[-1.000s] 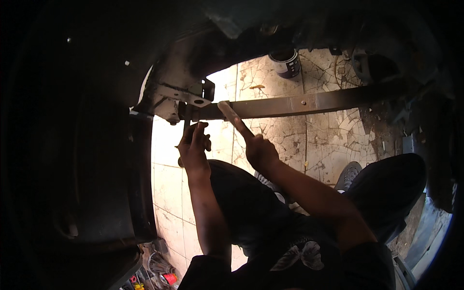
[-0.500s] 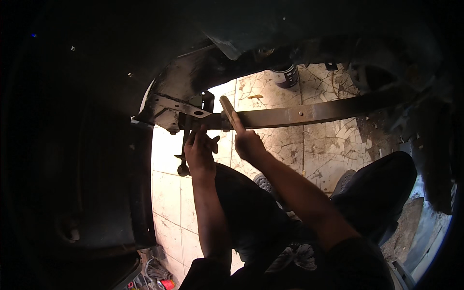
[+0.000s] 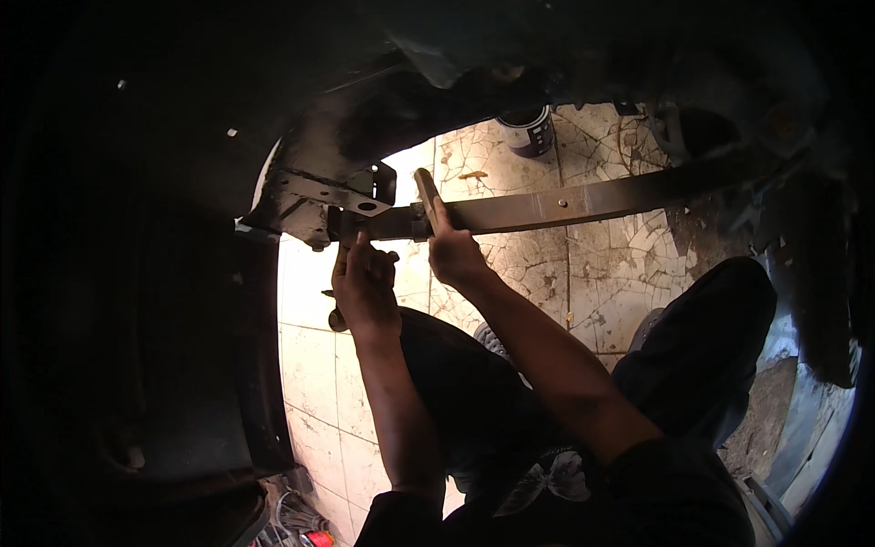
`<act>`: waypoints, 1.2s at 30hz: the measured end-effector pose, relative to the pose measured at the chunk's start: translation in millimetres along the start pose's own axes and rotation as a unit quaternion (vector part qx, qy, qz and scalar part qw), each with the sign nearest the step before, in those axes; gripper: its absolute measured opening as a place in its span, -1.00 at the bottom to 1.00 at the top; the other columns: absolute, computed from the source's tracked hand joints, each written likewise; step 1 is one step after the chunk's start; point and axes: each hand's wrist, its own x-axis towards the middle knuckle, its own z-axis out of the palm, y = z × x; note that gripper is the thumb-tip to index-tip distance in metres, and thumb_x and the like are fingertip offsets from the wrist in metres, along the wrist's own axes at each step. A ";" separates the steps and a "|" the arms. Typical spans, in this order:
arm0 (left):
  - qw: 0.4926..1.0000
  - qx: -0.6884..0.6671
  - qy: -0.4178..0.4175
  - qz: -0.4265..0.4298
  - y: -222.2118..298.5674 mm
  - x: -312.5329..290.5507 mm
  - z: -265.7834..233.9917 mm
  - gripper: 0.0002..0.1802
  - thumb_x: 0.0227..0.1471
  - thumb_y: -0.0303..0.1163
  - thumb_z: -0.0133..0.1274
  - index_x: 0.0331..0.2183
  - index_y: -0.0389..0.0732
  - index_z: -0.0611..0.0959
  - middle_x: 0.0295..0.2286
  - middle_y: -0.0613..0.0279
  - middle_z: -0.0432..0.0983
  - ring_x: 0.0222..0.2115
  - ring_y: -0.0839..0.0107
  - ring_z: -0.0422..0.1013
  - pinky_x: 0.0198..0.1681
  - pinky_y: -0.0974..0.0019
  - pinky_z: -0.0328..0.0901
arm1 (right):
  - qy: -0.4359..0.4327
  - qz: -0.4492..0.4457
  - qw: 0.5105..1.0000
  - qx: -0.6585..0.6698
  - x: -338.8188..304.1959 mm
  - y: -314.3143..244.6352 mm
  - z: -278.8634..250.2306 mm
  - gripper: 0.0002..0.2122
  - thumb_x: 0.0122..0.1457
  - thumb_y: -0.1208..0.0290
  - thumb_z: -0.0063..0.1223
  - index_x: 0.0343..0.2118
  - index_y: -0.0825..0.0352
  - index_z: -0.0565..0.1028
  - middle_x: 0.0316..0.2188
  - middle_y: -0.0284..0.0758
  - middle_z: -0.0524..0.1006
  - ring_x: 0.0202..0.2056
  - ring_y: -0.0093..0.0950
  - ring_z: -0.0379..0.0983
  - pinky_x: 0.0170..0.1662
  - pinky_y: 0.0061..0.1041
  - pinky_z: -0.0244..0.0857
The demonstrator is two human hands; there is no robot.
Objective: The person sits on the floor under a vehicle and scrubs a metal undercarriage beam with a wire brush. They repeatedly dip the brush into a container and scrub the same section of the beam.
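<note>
A dark leaf spring (image 3: 519,213) runs across the view, its left end under a drilled metal bracket (image 3: 337,191). My left hand (image 3: 366,292) is just below that end, fingers raised and curled around a dark metal link with a round lower end (image 3: 337,319). Shadow hides most of the fingers' contact with it. My right hand (image 3: 458,256) is closed around a straight, light-brown stick-like tool (image 3: 428,194). The tool slants up across the spring, beside a clamp band (image 3: 419,221); I cannot tell whether it touches the spring.
Dark vehicle bodywork (image 3: 164,273) arches over the left and top. Beyond the spring a dark can with a pale label (image 3: 527,135) stands on the cracked tile floor (image 3: 524,260). My bent knees (image 3: 711,319) are below the spring. Cables and a red item (image 3: 317,538) lie at lower left.
The view has shifted slightly, so the scene sits a little higher and further left. My left hand has turned a little and covers more of the link. My right hand keeps hold of the stick-like tool.
</note>
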 end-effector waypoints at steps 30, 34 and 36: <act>0.999 0.047 0.018 0.014 1.5 -18.5 -5.8 -0.83 0.27 -0.32 0.25 -0.26 -0.21 0.65 -0.62 0.52 0.37 -0.68 0.72 0.12 -0.59 0.56 -0.02 | 0.006 0.085 0.996 -0.013 -14.8 -34.0 16.8 -0.23 0.42 0.29 -0.01 0.55 0.12 -0.18 -0.37 0.20 0.63 -0.30 0.21 0.63 -0.16 0.12 0.53; 0.996 0.080 0.030 0.014 4.0 -18.8 -8.2 -0.81 0.26 -0.30 0.25 -0.29 -0.22 0.66 -0.63 0.50 0.29 -0.65 0.69 0.13 -0.54 0.54 0.06 | 0.001 0.040 0.999 -0.013 -19.6 -22.6 5.2 -0.25 0.43 0.26 0.00 0.55 0.14 -0.16 -0.41 0.24 0.62 -0.31 0.23 0.63 -0.19 0.12 0.54; 0.993 0.102 0.046 0.041 7.1 -21.0 -9.9 -0.79 0.27 -0.28 0.23 -0.27 -0.24 0.66 -0.63 0.49 0.28 -0.65 0.68 0.14 -0.50 0.52 0.11 | -0.006 0.014 1.000 -0.005 -44.7 -11.8 3.8 -0.23 0.43 0.29 0.00 0.55 0.11 -0.20 -0.44 0.21 0.62 -0.33 0.21 0.63 -0.22 0.13 0.53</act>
